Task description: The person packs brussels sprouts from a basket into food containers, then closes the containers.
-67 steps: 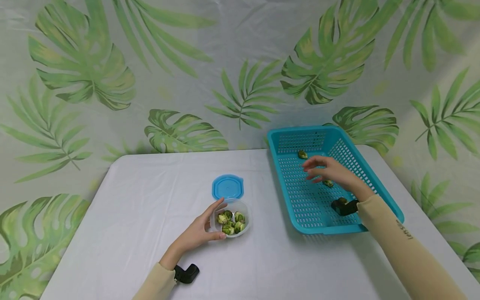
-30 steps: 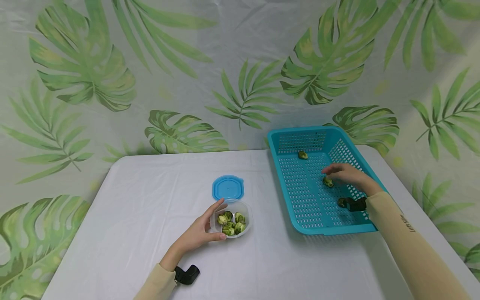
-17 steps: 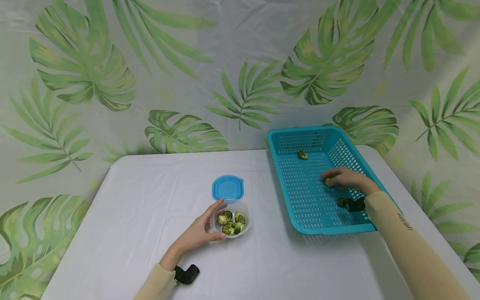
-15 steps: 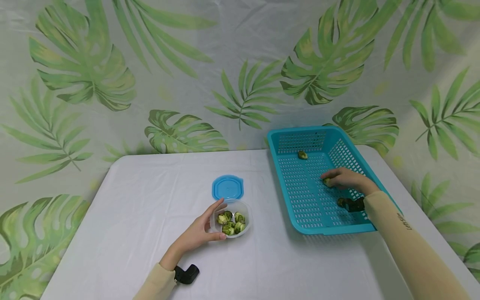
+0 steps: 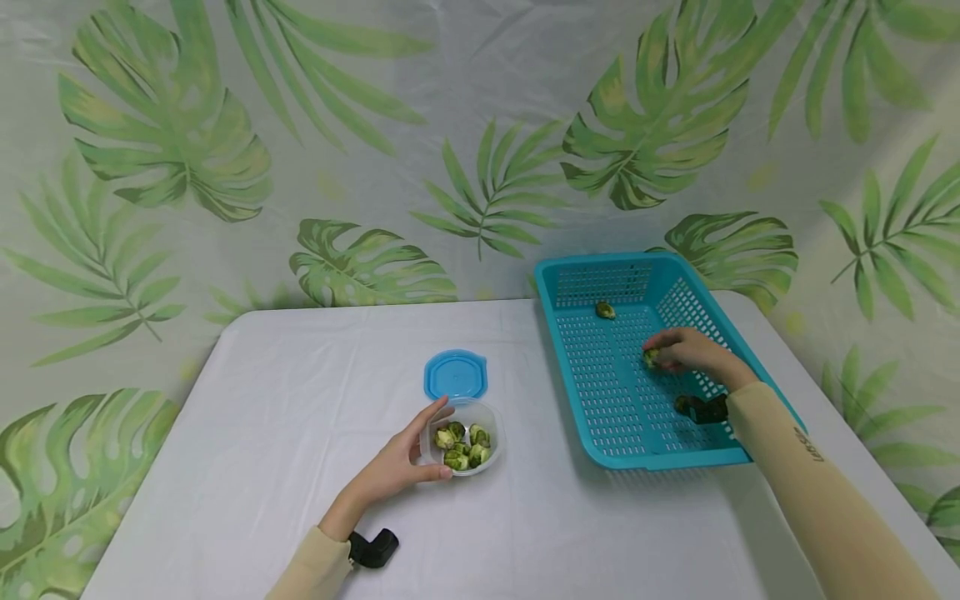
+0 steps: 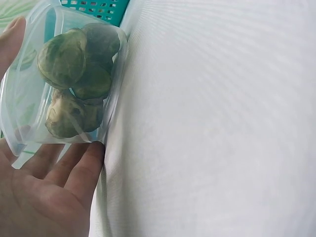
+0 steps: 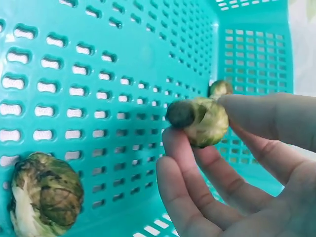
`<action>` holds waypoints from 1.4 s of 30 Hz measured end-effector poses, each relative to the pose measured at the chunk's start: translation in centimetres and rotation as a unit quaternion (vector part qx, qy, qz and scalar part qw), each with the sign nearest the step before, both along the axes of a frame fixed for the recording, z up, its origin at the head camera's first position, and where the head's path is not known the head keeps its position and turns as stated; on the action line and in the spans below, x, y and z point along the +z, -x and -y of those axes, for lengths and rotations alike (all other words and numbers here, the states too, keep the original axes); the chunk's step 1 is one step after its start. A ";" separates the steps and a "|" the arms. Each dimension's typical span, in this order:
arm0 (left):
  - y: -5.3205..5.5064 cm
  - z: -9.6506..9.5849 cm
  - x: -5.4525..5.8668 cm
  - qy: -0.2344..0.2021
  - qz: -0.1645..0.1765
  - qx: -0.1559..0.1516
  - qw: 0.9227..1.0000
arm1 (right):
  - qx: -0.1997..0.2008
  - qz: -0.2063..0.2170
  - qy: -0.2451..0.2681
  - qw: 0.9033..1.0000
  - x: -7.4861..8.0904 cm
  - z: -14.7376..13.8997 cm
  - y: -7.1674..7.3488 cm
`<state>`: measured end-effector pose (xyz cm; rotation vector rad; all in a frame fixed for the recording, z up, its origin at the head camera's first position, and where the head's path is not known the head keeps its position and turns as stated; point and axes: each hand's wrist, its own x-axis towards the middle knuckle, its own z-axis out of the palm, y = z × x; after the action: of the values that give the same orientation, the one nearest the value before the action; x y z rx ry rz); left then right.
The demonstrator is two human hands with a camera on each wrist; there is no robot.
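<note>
- One sprout (image 7: 210,123) is pinched between the thumb and fingers of the right hand (image 5: 693,353), near the middle of the basket (image 5: 596,383).
- The basket, blue and full of holes, stands at the far right corner of the desk (image 5: 322,392).
- Two more lie on its floor: a far sprout (image 5: 605,310) near its far edge, and a near sprout (image 7: 49,192) towards its near right corner, partly hidden in the head view by the wrist camera (image 5: 705,409).
- The left hand (image 5: 401,462) grips the clear tub (image 5: 471,409), thumb on one side, fingers on the other.
- Several packed sprouts (image 5: 479,455) sit in the tub, well apart from the desk's far edge.
- Just beyond the tub lies the blue lid (image 5: 455,375).
</note>
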<state>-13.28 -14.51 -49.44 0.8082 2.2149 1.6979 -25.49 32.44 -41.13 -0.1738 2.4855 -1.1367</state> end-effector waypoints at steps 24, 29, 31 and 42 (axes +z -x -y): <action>-0.1 0.0 0.2 0.001 -0.007 0.001 1.000 | 0.045 -0.009 0.107 0.993 2.9 3.0 -1.5; -0.2 0.0 0.2 0.006 -0.006 0.002 1.000 | 0.068 -0.028 0.127 0.989 3.2 4.1 -1.9; -0.2 0.0 0.2 0.008 -0.005 0.004 1.000 | 0.077 -0.034 0.135 0.987 3.4 4.5 -2.1; -0.1 -0.1 0.1 0.012 -0.001 0.006 1.000 | 0.124 -0.051 0.164 0.977 4.6 7.9 -3.3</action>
<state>-13.23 -14.42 -49.33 0.7927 2.2415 1.6746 -22.19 24.52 -36.49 -0.6301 2.2618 -1.4468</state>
